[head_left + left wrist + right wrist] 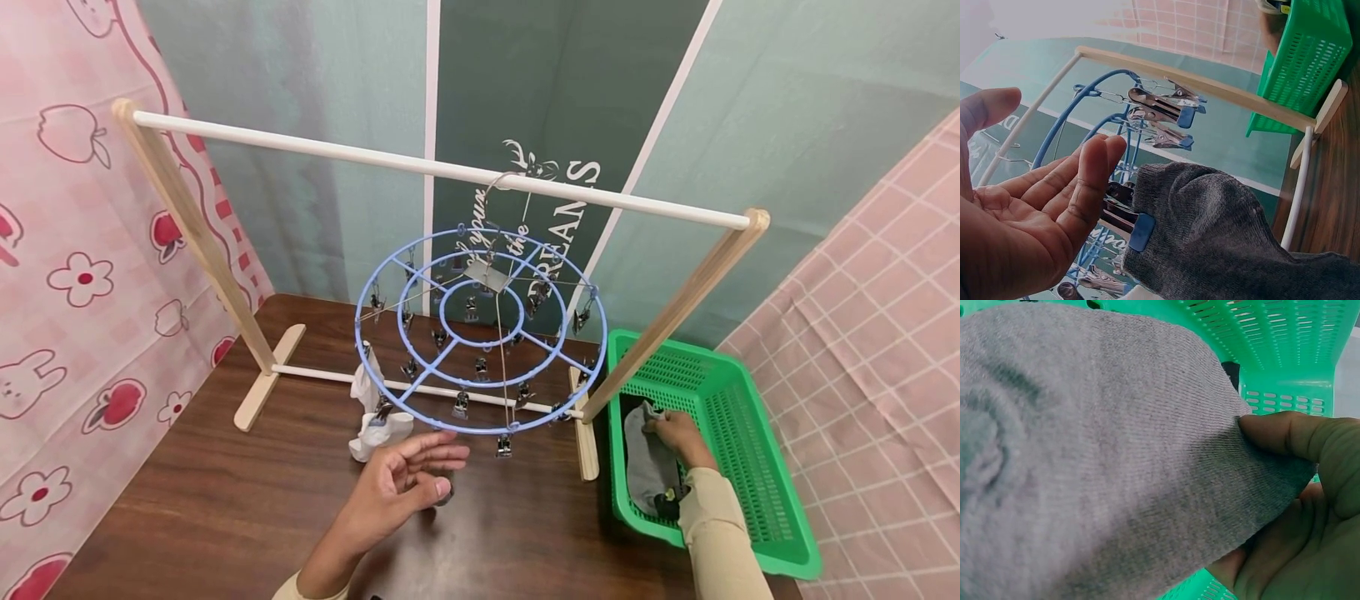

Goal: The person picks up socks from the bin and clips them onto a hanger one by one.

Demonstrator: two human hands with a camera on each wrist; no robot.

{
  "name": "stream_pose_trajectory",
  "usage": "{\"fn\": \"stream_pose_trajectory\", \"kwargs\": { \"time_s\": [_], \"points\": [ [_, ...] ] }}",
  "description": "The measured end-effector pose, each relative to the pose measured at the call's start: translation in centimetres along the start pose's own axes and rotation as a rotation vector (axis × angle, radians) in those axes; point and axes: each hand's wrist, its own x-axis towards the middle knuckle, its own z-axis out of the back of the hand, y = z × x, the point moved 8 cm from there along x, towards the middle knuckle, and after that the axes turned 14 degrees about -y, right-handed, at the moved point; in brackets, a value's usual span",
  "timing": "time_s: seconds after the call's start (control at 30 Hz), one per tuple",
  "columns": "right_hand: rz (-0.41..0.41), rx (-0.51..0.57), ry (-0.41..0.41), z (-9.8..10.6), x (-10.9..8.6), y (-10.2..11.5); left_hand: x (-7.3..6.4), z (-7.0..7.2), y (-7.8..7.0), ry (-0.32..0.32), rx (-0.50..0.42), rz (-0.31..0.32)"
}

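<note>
My right hand (678, 437) is inside the green basket (787, 500), pinching the edge of a light grey sock (647, 462) between thumb and fingers. Up close in the right wrist view, the ribbed knit of that sock fills much of the picture. My left hand (393, 483) is held up by the front rim of a round blue clip hanger (442, 427), fingers extended and holding nothing. Right by its fingertips in the left wrist view, a dark grey sock (1210, 231) hangs from a metal clip with blue tips (1142, 232); from the head, my hand mostly hides it.
White socks (381, 432) hang at the hanger's left front. The hanger hooks over the white rail (337, 152) of a wooden stand (191, 233), whose right post stands beside the basket. A black item (666, 505) lies in the basket. Under everything is a brown wooden table (217, 500).
</note>
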Motion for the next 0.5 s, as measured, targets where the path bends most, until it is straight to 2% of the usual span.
{"fn": "stream_pose_trajectory", "kwargs": {
  "time_s": [0.13,0.33,0.5],
  "points": [
    [-0.002,-0.007,0.006,0.0,0.1,-0.3,-0.1,-0.2,0.0,0.003,-0.018,-0.005],
    [-0.013,-0.008,0.014,-0.1,0.2,-0.5,0.3,-0.9,0.6,0.009,-0.051,0.022],
    [-0.008,-0.003,0.018,-0.2,0.3,-0.4,0.6,-1.1,1.0,-0.007,0.001,0.003]
  ]
}}
